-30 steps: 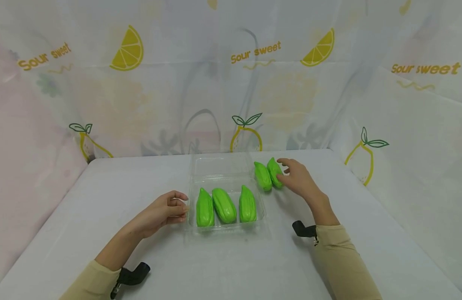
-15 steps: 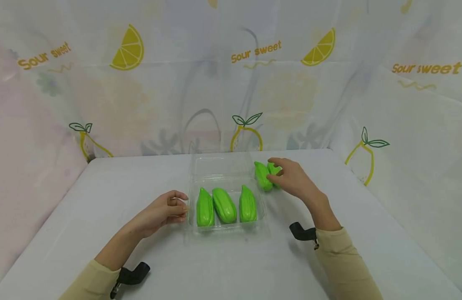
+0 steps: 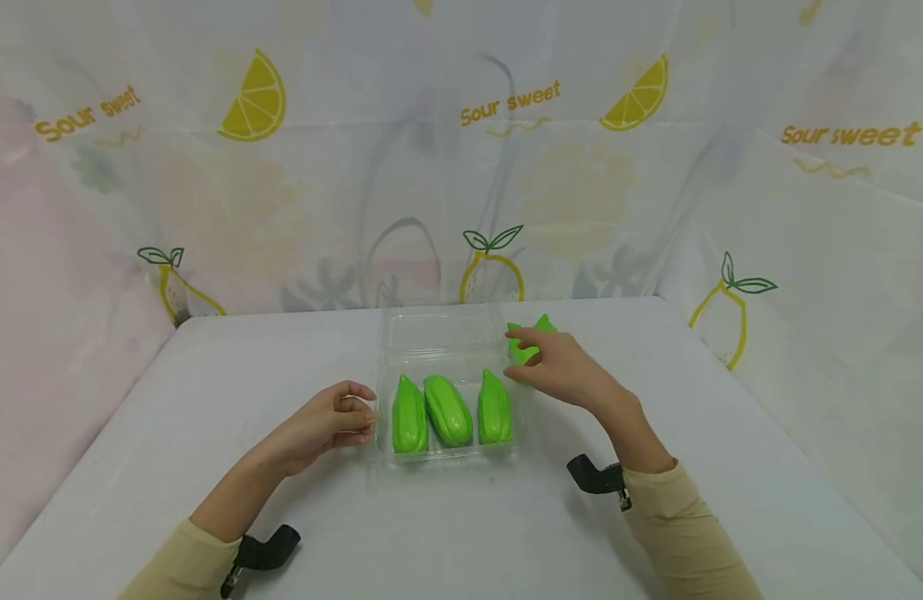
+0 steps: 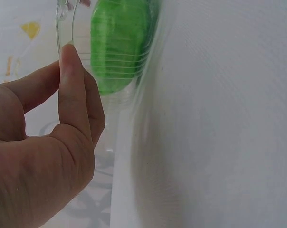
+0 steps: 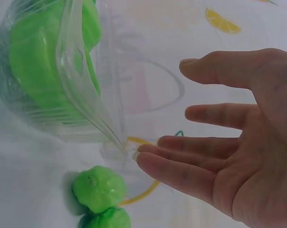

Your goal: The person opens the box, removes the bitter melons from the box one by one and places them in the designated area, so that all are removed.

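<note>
A clear plastic clamshell box (image 3: 449, 456) lies on the table with its lid (image 3: 440, 332) folded back. Three ridged, bright green gourds sit inside: a left one (image 3: 409, 417), a middle one (image 3: 448, 411) tilted, and a right one (image 3: 494, 408). My left hand (image 3: 322, 427) pinches the box's left rim; the left wrist view shows the thumb (image 4: 70, 64) on the clear edge. My right hand (image 3: 569, 367), fingers apart and holding nothing, hovers by the box's back right corner. It partly covers two more gourds, a nearer one (image 3: 521, 352) and a farther one (image 3: 546, 322).
A white cloth covers the table (image 3: 461, 533). Behind and on both sides hangs a pale curtain (image 3: 318, 183) printed with lemons and lettering. A black wrist mount (image 3: 269, 550) sits under the left forearm, another mount (image 3: 596, 477) under the right.
My right hand has moved left, from beside the two loose gourds across them to the box's corner. The left hand, the box and the gourds have stayed put.
</note>
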A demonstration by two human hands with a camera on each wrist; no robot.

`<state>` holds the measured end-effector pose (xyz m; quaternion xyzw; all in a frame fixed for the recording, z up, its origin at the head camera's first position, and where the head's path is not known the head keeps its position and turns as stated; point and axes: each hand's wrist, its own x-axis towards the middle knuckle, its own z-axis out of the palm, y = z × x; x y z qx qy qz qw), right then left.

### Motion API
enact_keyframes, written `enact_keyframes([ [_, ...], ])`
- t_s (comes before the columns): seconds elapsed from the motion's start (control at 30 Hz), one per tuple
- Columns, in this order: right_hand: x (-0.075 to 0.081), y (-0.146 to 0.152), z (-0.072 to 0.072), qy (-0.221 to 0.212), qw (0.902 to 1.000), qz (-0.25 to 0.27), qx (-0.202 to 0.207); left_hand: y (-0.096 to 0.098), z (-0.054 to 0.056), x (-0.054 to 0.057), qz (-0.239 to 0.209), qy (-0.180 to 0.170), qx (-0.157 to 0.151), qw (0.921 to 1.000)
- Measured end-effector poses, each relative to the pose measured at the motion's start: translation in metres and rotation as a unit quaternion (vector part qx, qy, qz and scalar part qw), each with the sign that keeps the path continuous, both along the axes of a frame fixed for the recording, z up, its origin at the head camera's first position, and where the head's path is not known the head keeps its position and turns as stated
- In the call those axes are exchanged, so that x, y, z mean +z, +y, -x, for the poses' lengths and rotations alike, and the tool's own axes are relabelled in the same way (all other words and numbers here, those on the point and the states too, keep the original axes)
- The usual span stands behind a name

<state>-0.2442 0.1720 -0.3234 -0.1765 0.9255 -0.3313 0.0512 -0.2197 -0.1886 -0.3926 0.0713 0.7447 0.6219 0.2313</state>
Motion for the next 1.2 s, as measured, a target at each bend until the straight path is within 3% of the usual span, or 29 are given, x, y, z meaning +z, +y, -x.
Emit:
enact_keyframes([
  [0.63,-0.009,-0.032,-0.019,-0.007,0.9952,-0.085,0.047,0.0,0.0,-0.002,-0.005,0.004,0.0,1.0],
  [0.97,-0.018,-0.04,-0.021,0.012,0.9868,-0.124,0.103,0.001,-0.001,0.0,-0.004,0.003,0.002,1.0],
  [1.2,-0.021,-0.046,-0.024,0.006,0.985,-0.137,0.104,0.002,0.0,0.0,-0.006,0.003,0.0,1.0],
])
